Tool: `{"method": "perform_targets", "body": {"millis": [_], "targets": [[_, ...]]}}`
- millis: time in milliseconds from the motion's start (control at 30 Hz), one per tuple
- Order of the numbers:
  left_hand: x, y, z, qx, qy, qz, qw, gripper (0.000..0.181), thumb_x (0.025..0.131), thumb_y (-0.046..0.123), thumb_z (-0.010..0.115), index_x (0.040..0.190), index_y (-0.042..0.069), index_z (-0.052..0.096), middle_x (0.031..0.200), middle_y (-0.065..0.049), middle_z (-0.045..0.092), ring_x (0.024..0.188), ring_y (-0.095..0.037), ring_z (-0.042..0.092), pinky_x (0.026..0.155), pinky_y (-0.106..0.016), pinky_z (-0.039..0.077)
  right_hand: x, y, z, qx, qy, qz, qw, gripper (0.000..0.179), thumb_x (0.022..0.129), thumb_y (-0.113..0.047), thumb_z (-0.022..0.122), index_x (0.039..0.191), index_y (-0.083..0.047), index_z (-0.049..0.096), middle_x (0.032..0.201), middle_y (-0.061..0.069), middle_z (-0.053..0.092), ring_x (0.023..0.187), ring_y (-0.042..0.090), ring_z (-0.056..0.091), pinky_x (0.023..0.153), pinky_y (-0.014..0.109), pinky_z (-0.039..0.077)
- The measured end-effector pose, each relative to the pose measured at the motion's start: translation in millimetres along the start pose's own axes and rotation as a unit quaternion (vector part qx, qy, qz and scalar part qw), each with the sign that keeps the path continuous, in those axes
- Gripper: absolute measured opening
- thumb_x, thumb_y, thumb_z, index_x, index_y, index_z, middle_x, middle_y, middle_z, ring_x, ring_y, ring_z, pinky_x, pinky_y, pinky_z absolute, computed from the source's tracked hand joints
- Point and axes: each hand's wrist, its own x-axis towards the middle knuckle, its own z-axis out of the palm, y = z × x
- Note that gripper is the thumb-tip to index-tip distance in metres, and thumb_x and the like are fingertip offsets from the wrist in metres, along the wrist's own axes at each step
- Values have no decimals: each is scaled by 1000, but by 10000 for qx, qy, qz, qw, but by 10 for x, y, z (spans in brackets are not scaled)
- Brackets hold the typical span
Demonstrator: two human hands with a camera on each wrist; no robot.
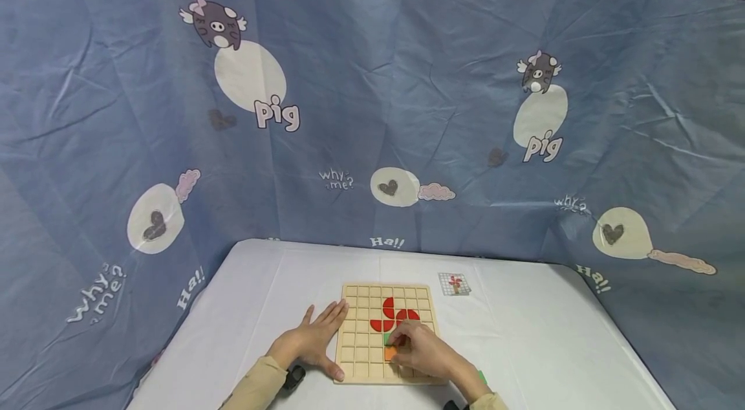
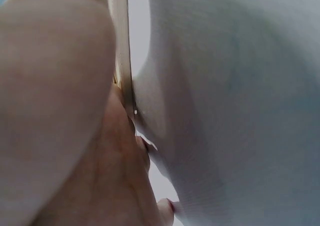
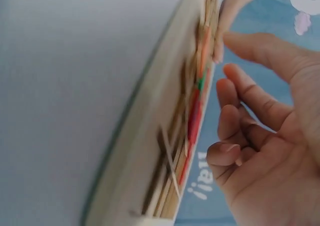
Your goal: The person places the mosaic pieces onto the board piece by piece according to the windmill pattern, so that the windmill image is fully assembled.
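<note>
A square wooden grid board [image 1: 363, 300] lies on the white table. My left hand [image 1: 314, 335] rests at its left side with fingers spread, the fingertips and thumb touching its edge. That board edge [image 2: 122, 40] also appears beside the hand in the left wrist view. Over the lower right of the board hovers my right hand [image 1: 427, 352], its fingertips by a green piece [image 1: 387, 338] and an orange piece [image 1: 390, 354]. In the right wrist view, the thumb and bent fingers stand apart with nothing between them. Red rounded pieces [image 1: 381, 326] sit higher up, one partly behind the right hand.
A small card [image 1: 454, 284] with a gridded red, green and brown picture lies to the right of the board's far corner. A bit of green [image 1: 482, 377] shows beside the right wrist. Blue printed cloth [image 1: 349, 106] hangs behind and around the table.
</note>
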Motion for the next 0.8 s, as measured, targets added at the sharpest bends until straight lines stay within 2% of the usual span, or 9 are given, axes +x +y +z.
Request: {"method": "perform_targets", "body": {"millis": [167,300,433,600,700,800], "targets": [[-2,3,0,41,-2,-4,10000,140,52,72,76,155,6,7,163,-13,5,151,-33,8,117,-65,2,-92,-18,-173,159,295,-61,9994,22,82,-20,77,98,-13,64,96,1,64,86,17,58,72,21,50],[-4,0,-14,73,27,24,10000,140,53,72,76,155,6,8,163,-14,6,150,-33,9,117,-65,2,-202,-37,-379,8,563,-19,9984,26,80,-11,74,101,-13,60,96,0,61,88,22,54,75,28,48],[-10,9,-31,81,45,40,9999,139,53,71,77,155,5,8,163,-14,6,150,-34,9,117,-65,2,-357,-13,-565,-15,768,-18,9970,33,78,-6,73,102,-19,55,96,0,57,89,24,52,75,32,46],[-18,22,-36,88,43,36,9999,139,53,71,77,155,5,9,163,-14,6,150,-34,10,117,-65,3,-584,87,-743,-76,943,111,9955,40,77,-5,74,102,-27,52,97,-3,55,89,13,49,75,31,45],[-17,28,-31,80,34,45,10000,140,52,71,77,155,5,9,163,-14,6,150,-34,10,117,-66,3,-726,170,-829,4,894,266,9956,41,78,-4,74,103,-28,52,99,-6,52,91,7,47,77,31,44],[-14,29,-24,62,33,45,10000,140,52,72,76,155,5,8,163,-14,6,150,-34,9,117,-66,3,-865,264,-890,149,739,370,9965,41,78,-3,72,106,-25,51,103,-1,52,94,10,47,77,30,42]]}}
